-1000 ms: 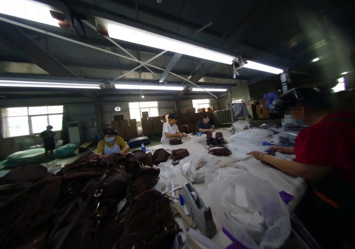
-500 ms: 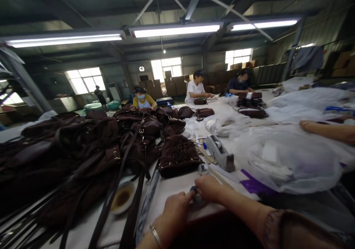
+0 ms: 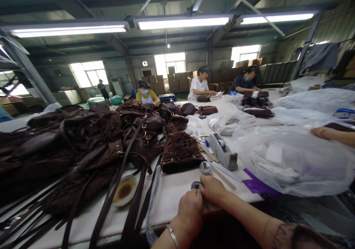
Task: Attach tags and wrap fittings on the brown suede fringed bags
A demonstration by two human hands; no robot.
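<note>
At the table's near edge, my left hand point(image 3: 191, 209) and my right hand point(image 3: 213, 189) are drawn together, fingers closed. Between them pokes out a small dark, shiny, rounded piece point(image 3: 196, 185); its kind is unclear and the fingers hide most of it. Just beyond lies a small clear roll point(image 3: 205, 168) that looks like tape. A dark brown drawstring bag point(image 3: 181, 151) lies on the table past my hands, and a grey tape dispenser point(image 3: 223, 151) stands to its right.
Brown bags and straps point(image 3: 91, 141) heap up on the left, with a bowl of brown liquid point(image 3: 124, 190) among the straps. Clear plastic bags point(image 3: 291, 160) and a purple strip point(image 3: 259, 184) lie on the right. Another person's arm point(image 3: 332, 135) reaches in there. Several co-workers sit across the table.
My two hands have come closer together, the left one shifting right towards the right hand. The view has swung slightly. The other person's arm stays at the right edge.
</note>
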